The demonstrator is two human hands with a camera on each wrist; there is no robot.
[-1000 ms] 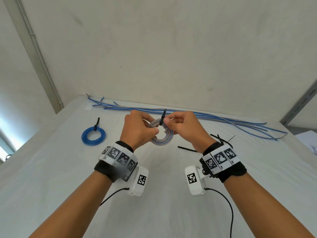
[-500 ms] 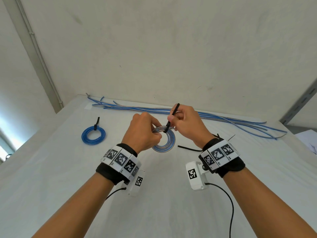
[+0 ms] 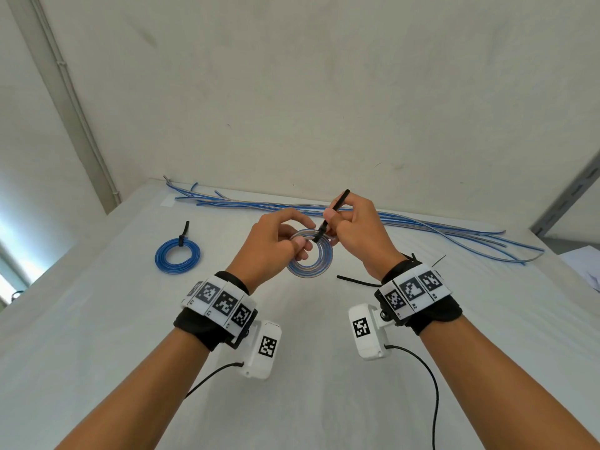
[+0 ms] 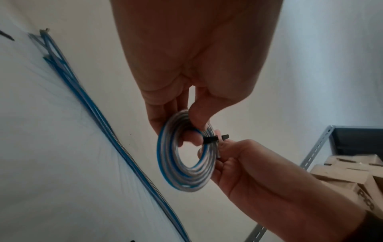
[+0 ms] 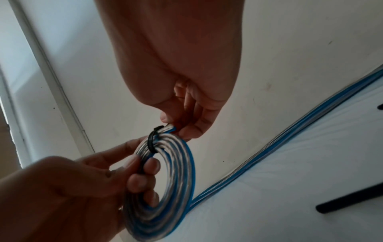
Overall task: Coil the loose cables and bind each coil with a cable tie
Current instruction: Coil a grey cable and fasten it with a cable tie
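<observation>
A flat coil of blue-and-clear cable (image 3: 311,267) (image 4: 184,168) (image 5: 165,188) hangs above the white table, upright. My left hand (image 3: 285,241) (image 4: 192,129) pinches its upper left rim between thumb and fingers. A black cable tie (image 3: 328,219) (image 4: 211,140) (image 5: 152,142) is looped round the coil's top. My right hand (image 3: 337,222) (image 5: 180,129) pinches the tie's tail, which sticks up and to the right past the fingers. A bound blue coil (image 3: 177,254) with its own black tie lies at the left of the table.
Several loose blue-and-clear cables (image 3: 406,224) (image 4: 99,114) (image 5: 290,135) run along the table's far edge by the wall. Spare black ties (image 3: 357,280) (image 5: 350,199) lie on the table under my right wrist. Metal shelving with cardboard boxes (image 4: 352,176) stands to the right.
My right hand has drawn the tie's tail up and to the right, so more of it shows above the fingers. Both hands with the coil have shifted slightly right.
</observation>
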